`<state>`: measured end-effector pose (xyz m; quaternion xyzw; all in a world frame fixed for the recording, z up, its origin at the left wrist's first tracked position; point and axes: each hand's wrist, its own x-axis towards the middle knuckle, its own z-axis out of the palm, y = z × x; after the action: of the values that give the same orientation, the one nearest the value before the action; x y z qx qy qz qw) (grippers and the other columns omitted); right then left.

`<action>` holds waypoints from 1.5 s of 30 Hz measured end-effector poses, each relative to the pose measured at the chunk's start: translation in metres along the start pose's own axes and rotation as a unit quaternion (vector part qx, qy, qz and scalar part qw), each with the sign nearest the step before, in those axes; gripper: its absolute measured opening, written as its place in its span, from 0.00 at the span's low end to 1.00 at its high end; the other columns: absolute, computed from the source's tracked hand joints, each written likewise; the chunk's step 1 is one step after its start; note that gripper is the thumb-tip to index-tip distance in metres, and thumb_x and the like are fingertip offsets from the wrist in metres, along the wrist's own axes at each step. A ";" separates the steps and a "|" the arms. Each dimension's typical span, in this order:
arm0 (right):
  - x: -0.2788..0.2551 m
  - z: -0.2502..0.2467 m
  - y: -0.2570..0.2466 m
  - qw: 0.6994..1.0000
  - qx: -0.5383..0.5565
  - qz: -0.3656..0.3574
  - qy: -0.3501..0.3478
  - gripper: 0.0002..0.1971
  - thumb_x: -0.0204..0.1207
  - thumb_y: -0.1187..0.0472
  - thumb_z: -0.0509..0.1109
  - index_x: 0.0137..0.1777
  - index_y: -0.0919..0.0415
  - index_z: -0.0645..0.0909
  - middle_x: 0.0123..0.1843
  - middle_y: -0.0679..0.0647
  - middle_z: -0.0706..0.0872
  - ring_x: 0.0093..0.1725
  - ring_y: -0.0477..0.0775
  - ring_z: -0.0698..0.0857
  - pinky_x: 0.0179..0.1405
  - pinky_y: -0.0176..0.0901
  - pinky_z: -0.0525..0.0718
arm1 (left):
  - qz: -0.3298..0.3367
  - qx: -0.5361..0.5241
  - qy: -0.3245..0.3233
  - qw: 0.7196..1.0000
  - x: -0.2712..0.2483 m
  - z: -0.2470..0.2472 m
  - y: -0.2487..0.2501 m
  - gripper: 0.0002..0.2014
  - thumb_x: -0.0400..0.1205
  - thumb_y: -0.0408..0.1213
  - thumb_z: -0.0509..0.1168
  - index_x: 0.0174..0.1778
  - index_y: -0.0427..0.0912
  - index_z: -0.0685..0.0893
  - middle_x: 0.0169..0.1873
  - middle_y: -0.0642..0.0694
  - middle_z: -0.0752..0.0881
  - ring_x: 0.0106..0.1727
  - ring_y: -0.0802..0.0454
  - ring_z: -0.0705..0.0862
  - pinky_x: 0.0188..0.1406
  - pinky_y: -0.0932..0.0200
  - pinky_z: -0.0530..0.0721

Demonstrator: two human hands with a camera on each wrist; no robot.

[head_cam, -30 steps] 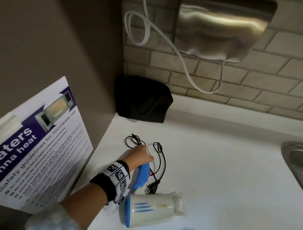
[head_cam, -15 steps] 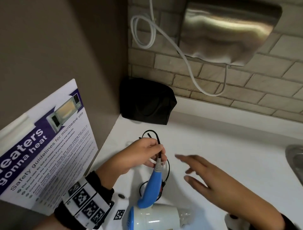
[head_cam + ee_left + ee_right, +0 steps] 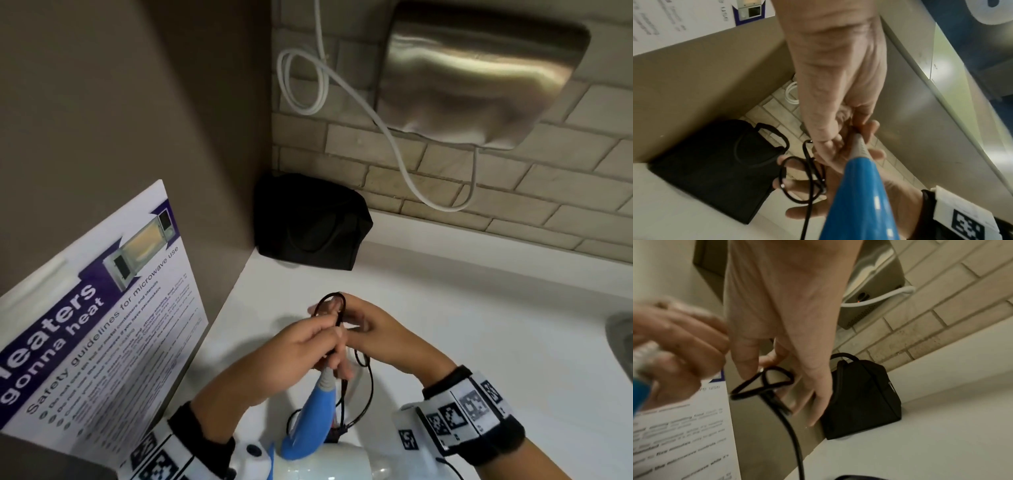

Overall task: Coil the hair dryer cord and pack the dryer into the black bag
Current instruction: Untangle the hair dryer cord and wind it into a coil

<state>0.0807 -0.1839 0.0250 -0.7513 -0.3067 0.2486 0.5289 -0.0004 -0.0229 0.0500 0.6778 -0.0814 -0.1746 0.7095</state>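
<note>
The hair dryer has a white body (image 3: 325,462) at the bottom edge and a blue handle (image 3: 308,421) that points up and away. My left hand (image 3: 334,346) grips the grey cord sleeve (image 3: 860,146) at the handle's tip. The black cord (image 3: 366,387) hangs in loops beside the handle, and a small loop (image 3: 766,382) sticks up above the hands. My right hand (image 3: 346,318) meets the left from the right, and its thumb and forefinger pinch that loop (image 3: 797,175). Beyond the hands, the black bag (image 3: 308,222) stands upright in the counter's corner.
A microwave safety poster (image 3: 102,325) leans on the brown wall at the left. A steel hand dryer (image 3: 479,78) with a white cable (image 3: 308,82) hangs on the brick wall above the bag. The white counter (image 3: 479,325) runs right to a sink rim (image 3: 620,335).
My right hand has come in from the right and taken the cord loop beside the left hand. The left hand has raised the handle's end off the counter.
</note>
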 end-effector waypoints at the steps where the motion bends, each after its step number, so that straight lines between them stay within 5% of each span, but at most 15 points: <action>1: -0.001 0.000 0.001 1.000 0.028 0.000 0.005 0.07 0.77 0.70 0.69 0.51 0.66 0.74 0.53 0.60 0.84 0.55 0.51 0.83 0.57 0.51 0.82 | 0.001 -0.031 0.022 0.999 0.001 -0.003 -0.003 0.12 0.84 0.34 0.51 0.35 0.38 0.71 0.23 0.53 0.74 0.36 0.51 0.84 0.51 0.58 0.83; 5: -0.004 -0.004 0.002 0.994 0.105 0.039 0.010 0.10 0.79 0.72 0.66 0.58 0.64 0.71 0.50 0.57 0.85 0.50 0.51 0.86 0.52 0.45 0.81 | -0.010 -0.186 0.064 0.980 0.003 -0.011 -0.014 0.16 0.82 0.35 0.48 0.27 0.45 0.70 0.20 0.52 0.65 0.25 0.53 0.73 0.44 0.54 0.84; 10: -0.002 -0.003 -0.003 0.980 0.160 0.113 0.021 0.18 0.82 0.60 0.65 0.69 0.44 0.73 0.55 0.53 0.80 0.60 0.53 0.85 0.53 0.43 0.81 | 0.003 -0.231 0.067 0.971 0.004 -0.014 -0.019 0.13 0.76 0.37 0.51 0.24 0.46 0.67 0.19 0.52 0.59 0.21 0.54 0.62 0.37 0.55 0.76; 15: 0.001 0.002 -0.001 0.963 0.216 0.163 -0.017 0.22 0.82 0.42 0.58 0.70 0.52 0.77 0.68 0.63 0.81 0.63 0.59 0.85 0.66 0.57 0.80 | 0.019 -0.254 0.112 0.960 0.007 -0.018 -0.025 0.12 0.75 0.36 0.51 0.24 0.45 0.65 0.18 0.52 0.59 0.20 0.55 0.60 0.33 0.56 0.76; 19: 0.000 -0.008 -0.007 0.915 0.371 0.158 0.029 0.29 0.80 0.37 0.53 0.71 0.56 0.76 0.60 0.65 0.83 0.53 0.61 0.86 0.53 0.54 0.87 | 0.015 -0.265 0.171 0.949 0.009 -0.027 -0.035 0.18 0.84 0.34 0.45 0.27 0.44 0.69 0.18 0.54 0.60 0.19 0.57 0.60 0.32 0.56 0.74; 26: -0.003 -0.022 -0.012 0.846 0.516 0.111 0.073 0.30 0.82 0.40 0.56 0.74 0.61 0.72 0.67 0.69 0.81 0.51 0.59 0.89 0.47 0.51 0.89 | 0.021 -0.263 0.210 0.941 0.009 -0.031 -0.041 0.15 0.86 0.31 0.44 0.43 0.36 0.76 0.17 0.54 0.62 0.19 0.58 0.62 0.31 0.59 0.77; 30: -0.004 -0.021 -0.016 0.872 0.470 0.109 0.074 0.26 0.81 0.43 0.59 0.74 0.58 0.74 0.66 0.67 0.80 0.49 0.57 0.88 0.44 0.48 0.89 | 0.034 -0.224 0.200 0.953 0.008 -0.028 -0.039 0.16 0.86 0.29 0.43 0.49 0.36 0.78 0.20 0.53 0.62 0.20 0.58 0.61 0.33 0.59 0.80; 34: -0.003 -0.014 -0.021 0.941 0.306 0.138 0.037 0.20 0.83 0.47 0.59 0.71 0.51 0.77 0.64 0.56 0.86 0.37 0.47 0.81 0.31 0.35 0.81 | 0.029 -0.202 0.183 0.962 0.008 -0.025 -0.035 0.16 0.86 0.29 0.44 0.49 0.37 0.78 0.21 0.52 0.62 0.21 0.57 0.62 0.34 0.58 0.81; 37: -0.003 -0.008 -0.023 0.979 0.161 0.125 0.011 0.18 0.82 0.47 0.60 0.57 0.57 0.86 0.42 0.51 0.88 0.30 0.43 0.71 0.26 0.31 0.69 | 0.026 -0.225 0.201 0.953 0.009 -0.025 -0.037 0.15 0.85 0.27 0.44 0.46 0.37 0.77 0.21 0.51 0.65 0.21 0.57 0.64 0.33 0.58 0.80; 40: -0.001 -0.006 -0.024 0.985 0.131 0.102 0.039 0.18 0.78 0.44 0.62 0.41 0.55 0.87 0.26 0.49 0.72 0.28 0.44 0.66 0.32 0.30 0.68 | 0.021 -0.259 0.210 0.943 0.010 -0.029 -0.040 0.15 0.84 0.26 0.44 0.43 0.38 0.76 0.22 0.52 0.66 0.21 0.57 0.64 0.29 0.60 0.80; 43: 0.004 -0.005 -0.023 0.976 0.183 0.090 0.077 0.17 0.78 0.45 0.63 0.40 0.55 0.86 0.23 0.52 0.64 0.32 0.47 0.68 0.48 0.33 0.75 | 0.019 -0.259 0.199 0.945 0.012 -0.027 -0.039 0.15 0.84 0.27 0.44 0.40 0.38 0.75 0.21 0.52 0.65 0.18 0.59 0.62 0.23 0.64 0.73; 45: 0.006 -0.004 -0.025 0.971 0.211 0.093 0.066 0.17 0.80 0.46 0.63 0.39 0.54 0.87 0.25 0.58 0.63 0.37 0.49 0.76 0.60 0.46 0.80 | 0.023 -0.217 0.200 0.955 0.014 -0.023 -0.038 0.15 0.86 0.28 0.44 0.40 0.38 0.74 0.20 0.53 0.63 0.18 0.60 0.62 0.21 0.65 0.69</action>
<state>0.0829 -0.1758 0.0495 -0.6624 -0.1401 0.3058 0.6694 0.0150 -0.0075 0.0095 0.5262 0.0868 -0.0323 0.8453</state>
